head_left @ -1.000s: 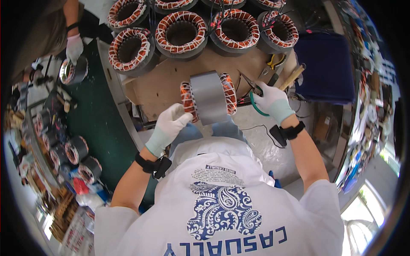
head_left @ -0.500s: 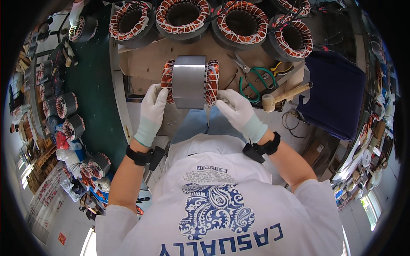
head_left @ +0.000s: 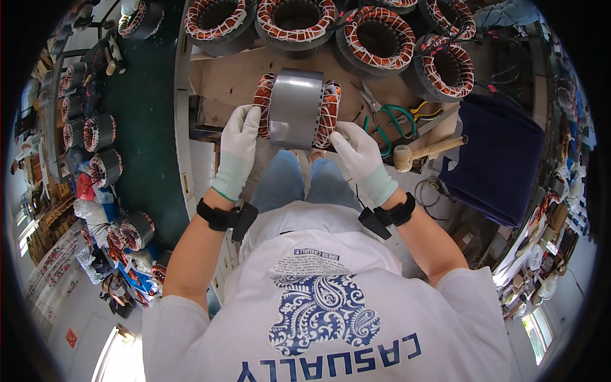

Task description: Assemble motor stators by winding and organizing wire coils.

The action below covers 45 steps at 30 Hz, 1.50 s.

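A motor stator (head_left: 296,108), a smooth grey steel ring with orange copper windings laced in white cord at both ends, lies on its side at the bench's near edge. White gloves with pale green cuffs cover both hands. My left hand (head_left: 238,143) is closed at the left winding, thumb and fingers against its lower part. On the opposite end, my right hand (head_left: 358,149) has its fingertips on the lower part of the right winding. Some fingers of each hand are hidden behind the windings or folded under.
Several more stators (head_left: 379,41) stand along the bench's far side. Right of my hands lie green-handled scissors (head_left: 396,114), yellow-handled pliers (head_left: 426,114), a mallet (head_left: 429,153) and dark blue cloth (head_left: 493,159). Another person's gloved hand (head_left: 130,7) touches a stator beyond the green surface (head_left: 149,127).
The view has shifted, so the bench and stators sit farther right and higher in it, and more of my legs shows. Both hands stay at the stator's ends; the stator looks slightly more tilted.
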{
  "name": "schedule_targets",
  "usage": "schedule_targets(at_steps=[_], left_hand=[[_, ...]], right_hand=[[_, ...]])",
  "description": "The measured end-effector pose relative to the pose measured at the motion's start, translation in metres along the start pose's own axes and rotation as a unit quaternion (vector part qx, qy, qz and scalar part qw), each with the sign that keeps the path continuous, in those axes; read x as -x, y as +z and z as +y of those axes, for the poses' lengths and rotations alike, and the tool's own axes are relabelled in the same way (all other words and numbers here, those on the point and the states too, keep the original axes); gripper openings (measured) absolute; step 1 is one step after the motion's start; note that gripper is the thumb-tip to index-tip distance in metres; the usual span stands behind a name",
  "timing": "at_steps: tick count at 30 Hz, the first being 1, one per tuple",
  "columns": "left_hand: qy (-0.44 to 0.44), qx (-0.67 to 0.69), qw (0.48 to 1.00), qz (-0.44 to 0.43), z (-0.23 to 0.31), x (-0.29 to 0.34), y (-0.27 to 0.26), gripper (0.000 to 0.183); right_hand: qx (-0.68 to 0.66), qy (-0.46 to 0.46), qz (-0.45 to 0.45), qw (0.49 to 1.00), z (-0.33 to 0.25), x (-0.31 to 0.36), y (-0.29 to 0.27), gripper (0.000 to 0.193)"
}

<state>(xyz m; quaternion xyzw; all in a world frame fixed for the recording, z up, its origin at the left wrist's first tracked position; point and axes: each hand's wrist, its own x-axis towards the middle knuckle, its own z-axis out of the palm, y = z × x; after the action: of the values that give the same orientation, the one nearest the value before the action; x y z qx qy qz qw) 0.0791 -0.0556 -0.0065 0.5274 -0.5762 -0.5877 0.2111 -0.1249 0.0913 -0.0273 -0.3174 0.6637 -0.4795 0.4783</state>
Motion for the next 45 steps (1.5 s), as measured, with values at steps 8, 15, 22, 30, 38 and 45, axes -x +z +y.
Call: schedule_targets(at_steps=[8, 15, 22, 30, 38, 45], left_hand=[[0.004, -0.014, 1.0, 0.023, -0.021, 0.013, -0.005, 0.044], [0.029, -0.046, 0.994, -0.09, -0.014, 0.008, -0.014, 0.033], [-0.022, 0.06, 0.996, -0.069, -0.007, 0.008, -0.009, 0.038], [-0.083, 0.13, 0.982, -0.111, 0.0, -0.018, -0.007, 0.038], [0.254, -0.07, 0.964, -0.028, -0.044, -0.001, -0.013, 0.038], [0.245, -0.036, 0.969, 0.028, -0.052, -0.002, -0.002, 0.035]], right_hand=[[-0.048, 0.071, -0.003, 0.996, -0.008, 0.005, 0.01, 0.035], [-0.077, 0.041, 0.094, 0.992, -0.023, 0.008, 0.036, 0.032], [-0.058, 0.166, 0.06, 0.983, -0.047, -0.001, 0.023, 0.035], [-0.047, 0.056, 0.104, 0.992, -0.048, -0.025, 0.024, 0.038], [0.129, 0.116, 0.063, 0.983, -0.028, -0.004, 0.01, 0.036], [0.036, 0.165, 0.082, 0.982, -0.05, -0.01, 0.028, 0.059]])
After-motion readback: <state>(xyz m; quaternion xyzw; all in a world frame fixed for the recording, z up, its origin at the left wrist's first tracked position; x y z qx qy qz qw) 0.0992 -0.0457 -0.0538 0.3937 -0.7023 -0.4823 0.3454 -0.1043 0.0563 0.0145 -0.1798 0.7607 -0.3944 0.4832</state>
